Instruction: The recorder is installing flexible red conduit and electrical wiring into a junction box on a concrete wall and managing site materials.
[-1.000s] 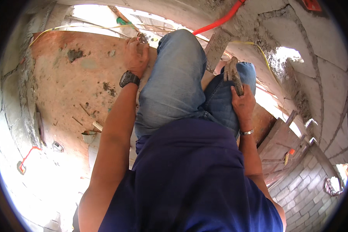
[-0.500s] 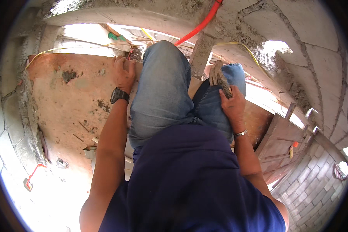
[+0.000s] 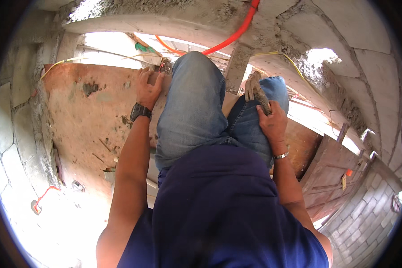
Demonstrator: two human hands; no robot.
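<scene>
A dusty hammer point(image 3: 254, 87) sits in front of the person's bent right leg, its head up by the knee and its handle slanting back toward the body; whether it touches the denim, I cannot tell. The right hand point(image 3: 274, 120) wraps that handle, thumb along it and fingers curled round (their tips are hidden from this angle). A metal band point(image 3: 281, 155) circles the right wrist.

The left hand point(image 3: 148, 91) rests at the far edge of a stained reddish-brown board point(image 3: 85, 116), fingers bent and slightly parted, thumb held out to the side; whether the fingertips hook over the edge is unclear. A dark watch point(image 3: 140, 111) is on that wrist.

Between the hands rises the left knee in blue jeans point(image 3: 192, 98). Farther out, an upright wooden post point(image 3: 237, 67) stands beyond the knees, an orange-red tube point(image 3: 236, 33) bends down toward them, and a panelled wooden piece point(image 3: 330, 174) leans off to the right, near grey brickwork point(image 3: 366, 210).
</scene>
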